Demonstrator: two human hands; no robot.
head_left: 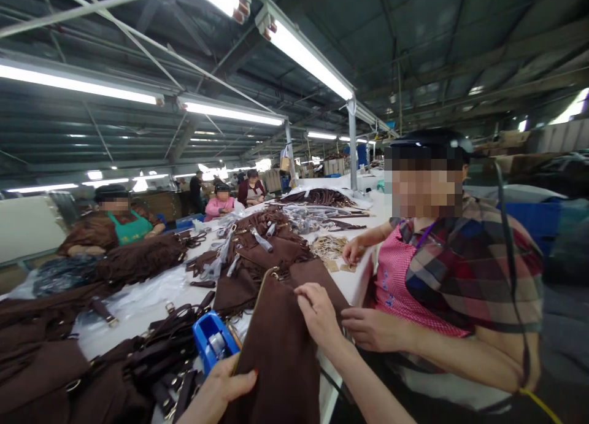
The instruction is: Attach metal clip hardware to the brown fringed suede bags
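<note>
Brown suede piece (280, 350) lies draped over the table (356, 283) edge between the person's two hands. The left hand (221, 390) grips its lower left edge, thumb on top of the fabric and fingers curled under. The right hand (319, 316) presses down on its upper part, fingers bent and pinching the cloth. A thin gold-toned trim (255, 304) runs along the piece's left edge, from the left hand up toward a metal ring.

One blue tape dispenser (212, 339) sits just above the left hand, touching the fabric's edge. To the left of it lies a heap of dark straps with buckles (151, 362). Beyond the right hand more brown pieces (262, 246) are piled, with a small pile of pale metal fittings (327, 247) further off.

A co-worker in a plaid shirt (464, 270) sits close on the right; one of that person's hands (368, 329) rests just beside the right hand, the other (353, 250) near the fittings. Four other people show at the far end.
</note>
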